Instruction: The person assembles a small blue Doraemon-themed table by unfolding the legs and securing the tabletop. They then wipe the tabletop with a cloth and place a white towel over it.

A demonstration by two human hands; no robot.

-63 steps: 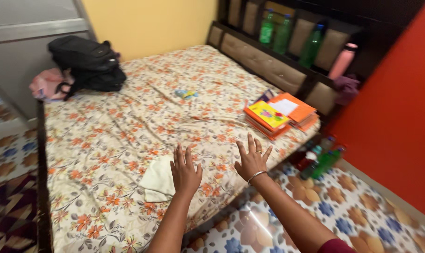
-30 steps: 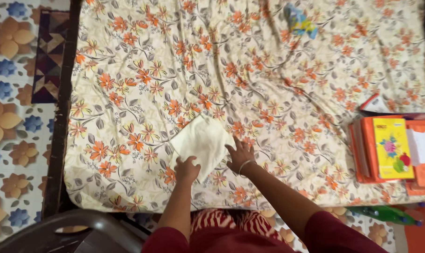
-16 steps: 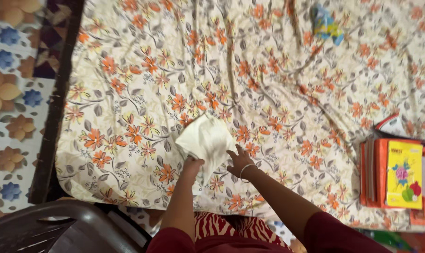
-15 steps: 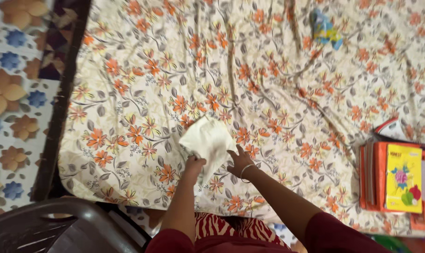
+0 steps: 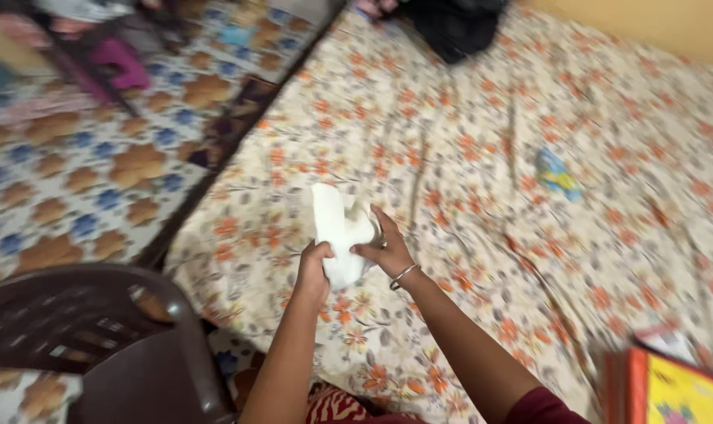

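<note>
Our left fingers (image 5: 318, 251) were curled tight around the lower edge of the small, crumpled white cloth (image 5: 338, 232), and our right thumb and fingertips (image 5: 366, 250) pinched its other side, so both hands held it between them. The left hand (image 5: 313, 271) sat just left of the cloth, and the right hand (image 5: 388, 250), with a thin metal bangle (image 5: 403, 275) at the wrist, just to its right. We held the cloth lifted a little above the cream bedsheet printed with orange flowers (image 5: 482, 118), near the bed's near edge. Well apart from the cloth, farther along the sheet to its right, lay a small blue and yellow object (image 5: 557, 174), too blurred for us to tell what it was. Below and left of the cloth stood a dark brown plastic chair (image 5: 105, 345) on the blue and brown patterned floor (image 5: 81, 157). Far below and right of the cloth lay a stack of orange and yellow books (image 5: 670, 385).
</note>
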